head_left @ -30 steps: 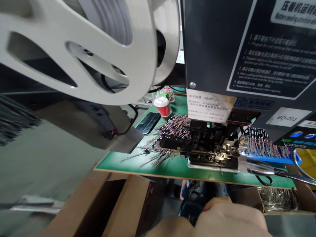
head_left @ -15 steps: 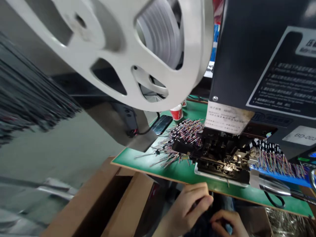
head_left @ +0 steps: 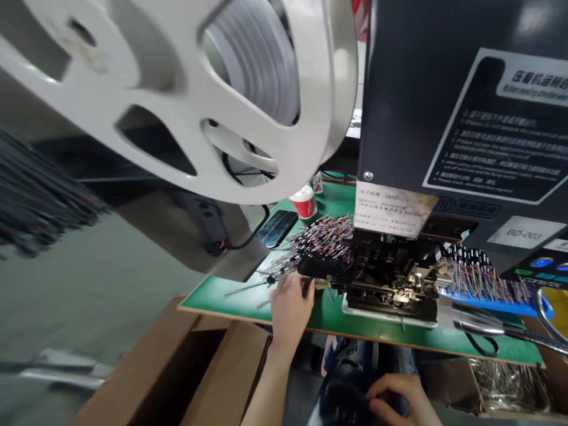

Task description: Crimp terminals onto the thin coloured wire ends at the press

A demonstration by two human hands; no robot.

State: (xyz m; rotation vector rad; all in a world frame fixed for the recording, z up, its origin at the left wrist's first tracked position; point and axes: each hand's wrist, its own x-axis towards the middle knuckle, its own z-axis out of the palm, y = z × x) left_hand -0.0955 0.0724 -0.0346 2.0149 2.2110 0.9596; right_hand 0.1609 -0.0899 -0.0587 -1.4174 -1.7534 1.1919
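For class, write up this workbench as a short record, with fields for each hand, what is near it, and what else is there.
Left hand: over the green board, reaching towards the crimping machine; grip unclear.
Near left hand: a bundle of wires.
Right hand: below the board, curled over dark cloth.
Rest: large white reel; red-and-white cup; phone; coloured wires on a blue rack; cardboard box.

- Multicoloured wires (head_left: 323, 236): purple, pink and blue
- Green counter (head_left: 213, 299), tan edge
- Red-and-white paper cup (head_left: 303, 204)
- White reel (head_left: 155, 77)
- Black crimping press (head_left: 461, 118), white lettering
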